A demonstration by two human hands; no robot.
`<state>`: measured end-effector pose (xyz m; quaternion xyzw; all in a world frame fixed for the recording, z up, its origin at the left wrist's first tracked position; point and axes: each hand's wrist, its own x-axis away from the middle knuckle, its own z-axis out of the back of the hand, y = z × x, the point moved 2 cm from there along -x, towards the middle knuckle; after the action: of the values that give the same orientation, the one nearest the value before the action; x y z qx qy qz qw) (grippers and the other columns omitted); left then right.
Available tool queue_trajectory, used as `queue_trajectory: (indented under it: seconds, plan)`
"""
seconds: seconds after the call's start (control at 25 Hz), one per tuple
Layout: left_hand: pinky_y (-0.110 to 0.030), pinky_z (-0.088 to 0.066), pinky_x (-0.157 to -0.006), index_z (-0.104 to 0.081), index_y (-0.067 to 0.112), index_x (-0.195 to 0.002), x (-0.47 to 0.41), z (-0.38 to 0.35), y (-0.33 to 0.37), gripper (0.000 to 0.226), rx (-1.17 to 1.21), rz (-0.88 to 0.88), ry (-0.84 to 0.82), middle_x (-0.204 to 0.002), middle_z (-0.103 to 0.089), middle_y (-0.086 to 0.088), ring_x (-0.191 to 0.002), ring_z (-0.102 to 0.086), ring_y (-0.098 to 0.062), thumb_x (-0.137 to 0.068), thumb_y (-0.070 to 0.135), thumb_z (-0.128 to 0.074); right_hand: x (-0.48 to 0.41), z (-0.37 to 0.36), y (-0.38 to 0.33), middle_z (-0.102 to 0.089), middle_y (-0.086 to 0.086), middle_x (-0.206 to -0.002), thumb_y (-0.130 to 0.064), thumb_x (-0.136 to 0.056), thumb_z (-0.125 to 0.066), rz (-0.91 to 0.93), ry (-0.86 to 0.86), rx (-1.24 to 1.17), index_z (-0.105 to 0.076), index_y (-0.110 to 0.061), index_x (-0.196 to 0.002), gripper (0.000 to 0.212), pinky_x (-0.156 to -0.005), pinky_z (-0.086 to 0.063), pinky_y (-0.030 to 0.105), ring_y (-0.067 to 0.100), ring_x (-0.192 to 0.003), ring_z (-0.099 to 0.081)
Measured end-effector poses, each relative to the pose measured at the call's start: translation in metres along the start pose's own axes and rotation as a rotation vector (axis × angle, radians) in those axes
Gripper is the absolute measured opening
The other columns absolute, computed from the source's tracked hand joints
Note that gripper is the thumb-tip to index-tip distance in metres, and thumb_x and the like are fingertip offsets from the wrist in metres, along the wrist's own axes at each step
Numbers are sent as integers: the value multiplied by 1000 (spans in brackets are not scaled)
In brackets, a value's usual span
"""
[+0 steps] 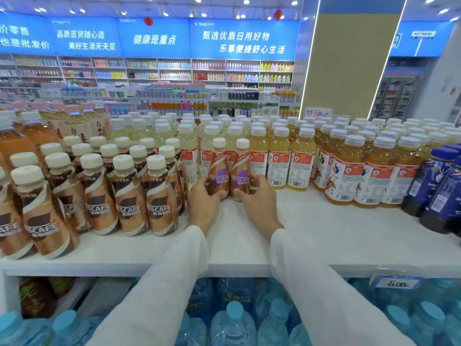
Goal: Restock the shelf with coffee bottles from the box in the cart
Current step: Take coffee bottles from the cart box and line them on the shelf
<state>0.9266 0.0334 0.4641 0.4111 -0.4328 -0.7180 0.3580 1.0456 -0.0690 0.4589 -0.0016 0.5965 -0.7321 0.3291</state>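
Two purple-labelled Nescafe coffee bottles stand upright side by side on the white shelf (311, 228). My left hand (203, 203) grips the left coffee bottle (219, 171) near its base. My right hand (259, 198) grips the right coffee bottle (241, 171) the same way. Both bottles stand against the row of pale yellow drink bottles (259, 156) behind them. A block of brown-labelled Nescafe bottles (129, 196) fills the shelf to the left. The box and the cart are out of view.
Orange tea bottles (361, 176) and dark blue bottles (439, 191) stand on the right of the shelf. Water bottles with blue caps (234, 320) fill the level below. A price tag (396, 283) hangs on the shelf's front edge.
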Motion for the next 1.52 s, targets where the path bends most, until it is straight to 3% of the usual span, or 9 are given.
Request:
queue_trajectory:
  seconds: [0.36, 0.56, 0.8, 0.92, 1.12, 1.24, 1.36, 1.44, 1.52]
  plan:
    - [-35, -51, -96, -61, 16, -133, 1, 1, 0, 58, 2, 19, 4, -124, -70, -5, -109, -66, -22, -81, 24, -84, -5, -4, 3, -66, -2, -121, -24, -79, -85, -5, -12, 5, -57, -20, -130, 58, -90, -54, 27, 14, -108, -63]
    - [-43, -54, -99, -61, 16, -133, 0, 0, -2, 56, 3, -6, -2, -124, -70, -3, -110, -66, -22, -82, 26, -83, -6, -5, 5, -64, -4, -124, -26, -81, -84, -7, -23, 3, -54, -23, -133, 60, -93, -55, 31, 14, -111, -62]
    - [-40, -46, -106, -52, 13, -142, 17, 9, -2, 64, -116, 17, -33, -140, -60, -8, -127, -56, -27, -86, 29, -79, 22, 10, -9, -60, -8, -120, -29, -86, -79, -72, -101, 28, -52, -22, -139, 60, -91, -50, 29, 18, -111, -61]
    - [-36, -47, -105, -49, 13, -146, 54, 27, 4, 62, -206, 5, -35, -144, -57, -5, -127, -56, -23, -91, 28, -73, 60, 39, -14, -59, -1, -137, -27, -91, -72, -77, -168, 168, -52, -19, -139, 52, -97, -48, 29, 18, -118, -59]
    - [-29, -50, -97, -63, 31, -129, 155, 62, 10, 35, -117, -134, 123, -125, -65, 15, -109, -60, -6, -95, 40, -64, 144, 88, -24, -58, -21, -132, -32, -96, -65, 67, -202, 102, -58, -35, -130, 35, -103, -44, 26, 4, -117, -55]
    - [-16, -47, -94, -65, 39, -124, 219, 84, -7, 30, -141, -158, 228, -120, -63, 26, -111, -58, 2, -94, 40, -67, 198, 97, -24, -55, -35, -127, -44, -94, -63, 121, -275, 16, -57, -47, -125, 31, -100, -39, 16, -9, -120, -49]
    - [-10, -44, -96, -68, 38, -119, 276, 108, -36, 26, -155, -81, 330, -118, -65, 29, -116, -58, 6, -93, 38, -69, 249, 82, -17, -61, -28, -123, -36, -90, -71, 165, -359, -56, -63, -43, -121, 33, -93, -35, 2, -8, -117, -54]
    - [-11, -43, -97, -68, 38, -119, 313, 130, -61, 27, -195, 8, 401, -118, -66, 28, -115, -57, 6, -93, 36, -69, 283, 62, -9, -62, -22, -125, -32, -88, -74, 150, -471, -79, -66, -37, -123, 36, -98, -37, 7, -3, -119, -55]
    - [-8, -41, -94, -65, 43, -120, 350, 154, -87, 27, -231, 125, 448, -120, -64, 28, -114, -55, 9, -93, 43, -66, 315, 37, 0, -64, -15, -128, -30, -88, -75, 99, -591, -93, -67, -31, -125, 37, -106, -42, 25, 4, -123, -56]
